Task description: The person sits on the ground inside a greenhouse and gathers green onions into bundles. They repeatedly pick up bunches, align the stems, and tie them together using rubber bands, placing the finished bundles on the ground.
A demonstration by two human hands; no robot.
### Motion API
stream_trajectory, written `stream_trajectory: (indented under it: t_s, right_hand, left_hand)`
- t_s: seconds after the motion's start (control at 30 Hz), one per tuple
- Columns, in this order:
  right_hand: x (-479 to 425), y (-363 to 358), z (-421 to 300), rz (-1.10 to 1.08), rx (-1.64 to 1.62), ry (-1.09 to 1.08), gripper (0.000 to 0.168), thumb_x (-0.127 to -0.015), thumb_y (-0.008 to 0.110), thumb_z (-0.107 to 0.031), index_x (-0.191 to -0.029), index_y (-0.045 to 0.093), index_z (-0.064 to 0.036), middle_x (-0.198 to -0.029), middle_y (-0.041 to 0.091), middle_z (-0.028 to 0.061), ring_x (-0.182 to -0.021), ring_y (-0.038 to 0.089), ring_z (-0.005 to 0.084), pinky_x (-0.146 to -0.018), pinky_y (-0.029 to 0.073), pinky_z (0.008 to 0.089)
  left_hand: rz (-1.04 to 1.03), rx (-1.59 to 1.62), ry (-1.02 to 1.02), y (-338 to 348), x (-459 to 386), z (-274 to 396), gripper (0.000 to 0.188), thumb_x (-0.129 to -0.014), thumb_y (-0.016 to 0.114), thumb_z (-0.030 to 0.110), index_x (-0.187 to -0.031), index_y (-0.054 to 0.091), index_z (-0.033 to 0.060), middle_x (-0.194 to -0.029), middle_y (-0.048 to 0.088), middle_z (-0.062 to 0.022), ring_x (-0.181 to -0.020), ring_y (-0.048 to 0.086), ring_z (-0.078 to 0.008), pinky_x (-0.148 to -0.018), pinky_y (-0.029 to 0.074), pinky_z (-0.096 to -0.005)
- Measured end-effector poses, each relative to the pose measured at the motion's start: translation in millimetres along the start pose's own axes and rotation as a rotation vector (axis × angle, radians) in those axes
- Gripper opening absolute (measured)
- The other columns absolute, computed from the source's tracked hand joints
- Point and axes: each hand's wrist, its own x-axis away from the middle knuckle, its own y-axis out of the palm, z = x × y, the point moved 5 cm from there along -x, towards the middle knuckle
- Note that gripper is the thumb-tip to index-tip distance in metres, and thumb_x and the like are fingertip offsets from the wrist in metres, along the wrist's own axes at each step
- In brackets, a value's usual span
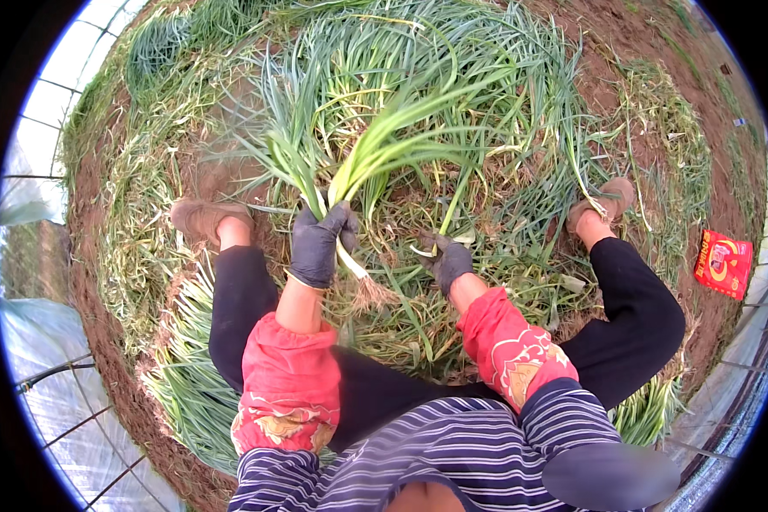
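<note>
My left hand (320,246), in a dark glove, is closed around a few green allium plants (365,160), either green onions or green garlic. Their leaves fan upward and away from me. Below the fist a white stem with a tuft of pale roots (372,291) sticks out. To the right, my right hand (449,261), also gloved, pinches a thin green leaf stalk (456,201), and a pale peeled strip (424,251) shows at its fingertips. The two hands are apart, above ground strewn with stripped leaves.
A large heap of the same plants (422,70) lies ahead, between and beyond my shoes (211,219). Bundled plants (192,377) lie at my left, more (646,409) at my right. A red printed packet (724,264) rests on the soil near plastic sheeting (752,333).
</note>
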Motion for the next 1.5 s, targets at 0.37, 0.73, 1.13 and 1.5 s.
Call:
stream_trajectory:
  t_s: [0.37,0.73,1.13,1.5]
  right_hand:
    - [18.7,61.9,26.7,-0.454,0.802,-0.271,0.019,-0.088,0.054,-0.016,-0.096,0.064,-0.001,-0.082,0.062,0.0096,-0.074,0.057,0.0157,-0.070,0.046,0.0300]
    - [-104.4,85.5,63.6,0.076,1.579,-0.261,0.046,-0.071,0.068,-0.038,-0.096,0.064,0.000,-0.094,0.064,0.0196,-0.083,0.061,0.0329,-0.076,0.047,0.0328]
    - [14.6,82.8,8.0,-0.407,0.919,-0.392,0.026,-0.078,0.063,-0.024,-0.086,0.065,0.000,-0.070,0.063,0.0102,-0.061,0.059,0.0174,-0.059,0.047,0.0306]
    - [116.1,60.3,-25.2,-0.499,0.921,0.077,0.028,-0.088,0.058,-0.029,-0.099,0.063,-0.004,-0.066,0.054,-0.0016,-0.049,0.045,0.0053,-0.043,0.034,0.0187]
  left_hand:
    - [-0.132,0.161,-0.515,-38.9,-23.7,-68.7,0.021,-0.076,0.065,0.010,-0.091,0.061,-0.0040,-0.077,0.064,-0.0108,-0.057,0.060,-0.0198,-0.056,0.051,-0.0298]
    - [0.040,0.464,0.452,-93.2,-4.0,122.5,0.047,-0.077,0.057,0.004,-0.121,0.045,-0.0069,-0.098,0.062,-0.0135,-0.087,0.061,-0.0226,-0.087,0.047,-0.0363]
    - [0.096,-0.012,-0.462,-20.2,-25.6,-64.6,0.017,-0.080,0.062,0.003,-0.094,0.060,-0.0065,-0.066,0.059,-0.0079,-0.048,0.052,-0.0145,-0.044,0.045,-0.0253]
    - [-0.001,0.199,-0.317,-20.4,-17.7,-55.4,0.016,-0.078,0.065,0.006,-0.092,0.060,-0.0016,-0.075,0.063,-0.0069,-0.061,0.058,-0.0152,-0.054,0.050,-0.0279]
